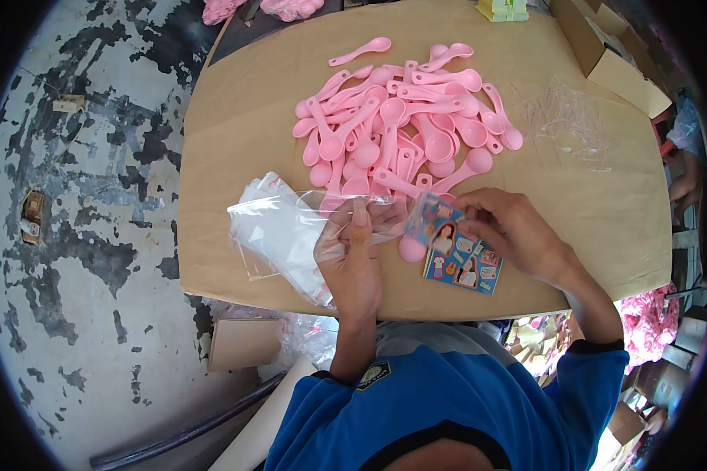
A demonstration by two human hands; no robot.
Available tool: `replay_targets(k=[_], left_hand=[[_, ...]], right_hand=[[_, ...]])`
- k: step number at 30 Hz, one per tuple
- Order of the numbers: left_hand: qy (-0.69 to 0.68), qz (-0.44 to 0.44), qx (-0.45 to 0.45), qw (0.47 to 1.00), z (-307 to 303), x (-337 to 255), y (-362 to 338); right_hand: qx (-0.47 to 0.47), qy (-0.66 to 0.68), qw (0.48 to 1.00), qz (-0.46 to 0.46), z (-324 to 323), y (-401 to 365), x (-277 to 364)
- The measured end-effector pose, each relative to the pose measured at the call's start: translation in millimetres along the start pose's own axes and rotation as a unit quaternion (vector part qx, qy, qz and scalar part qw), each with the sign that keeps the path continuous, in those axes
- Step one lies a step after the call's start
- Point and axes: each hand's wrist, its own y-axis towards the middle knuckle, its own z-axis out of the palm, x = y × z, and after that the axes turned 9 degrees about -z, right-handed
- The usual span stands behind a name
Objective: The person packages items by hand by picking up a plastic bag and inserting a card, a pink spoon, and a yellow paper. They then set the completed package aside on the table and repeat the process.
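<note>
Here, card (445, 233) and clear bag (389, 213) beside the spoon heap (391, 114)

In the head view, the loosely curled left hand (353, 259) held the bag at the heap's near side; the right hand (518, 231) pinched the card there, whether bagged I could not tell. A card stack (469, 275) lay at the heap's near right, a bag pile (279, 228) at its near left.
</note>
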Motion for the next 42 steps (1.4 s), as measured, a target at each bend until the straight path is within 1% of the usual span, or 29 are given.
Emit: replay_targets(k=[2, 5, 8, 11, 14, 17, 20, 23, 26, 29, 32, 35, 38, 41, 42], left_hand=[[0.001, 0.017, -0.01, 1.0, -3.7, 1.7, -0.7], [-0.023, 0.023, -0.021, 0.999, -2.8, 0.3, -0.3], [-0.053, 0.003, -0.037, 0.998, 2.9, -1.5, 0.8], [-0.024, -0.003, -0.021, 0.999, 6.7, -5.1, -2.8], [-0.008, -0.016, 0.003, 1.0, 13.1, -9.2, -2.3], [0.011, 0.021, 0.025, 0.999, 10.6, -1.3, -2.0], [0.019, -0.009, 0.078, 0.997, 10.8, -1.2, -3.2], [0.018, 0.005, 0.08, 0.997, 10.0, -2.1, -1.8], [-0.026, -0.001, 0.022, 0.999, 14.5, -6.2, -1.6], [-0.018, 0.001, 0.031, 0.999, 18.1, -4.7, -4.4], [0.048, -0.026, 0.058, 0.997, 8.4, 0.1, -5.5], [0.028, -0.024, 0.068, 0.997, 10.9, -2.4, -5.5], [0.124, -0.058, 0.102, 0.985, 5.8, -0.2, -8.3], [0.111, -0.089, 0.098, 0.985, 6.9, -2.3, -16.9], [0.106, -0.107, 0.092, 0.984, 4.6, 0.4, -15.4]], right_hand=[[-0.012, -0.02, 0.998, -0.063, -3.7, 1.0, -2.0], [-0.1, 0.149, 0.984, 0.019, 5.8, 0.1, -4.4], [-0.073, 0.091, 0.993, -0.01, -1.3, 1.0, 2.9], [-0.067, 0.102, 0.991, -0.048, 3.8, 0.5, 2.9], [-0.074, 0.082, 0.992, -0.056, 11.6, 2.7, 6.3], [-0.073, 0.027, 0.991, -0.111, 15.3, 2.7, 3.0], [-0.06, 0.036, 0.992, -0.103, 13.9, 2.2, 6.6], [-0.064, 0.041, 0.995, -0.071, 7.7, 1.4, 12.1], [-0.066, 0.057, 0.995, -0.043, 6.5, 1.7, 14.0], [-0.063, 0.073, 0.995, -0.039, 6.7, 1.2, 13.1], [-0.065, 0.08, 0.993, -0.058, 7.6, 0.9, 9.1], [-0.058, 0.058, 0.995, -0.054, 4.8, 0.5, 10.3], [-0.035, 0.077, 0.995, -0.055, 1.3, -2.2, 10.0], [-0.064, 0.216, 0.97, -0.087, 8.5, -1.3, 5.7], [-0.031, 0.241, 0.968, -0.067, 7.5, -0.8, 3.5]])
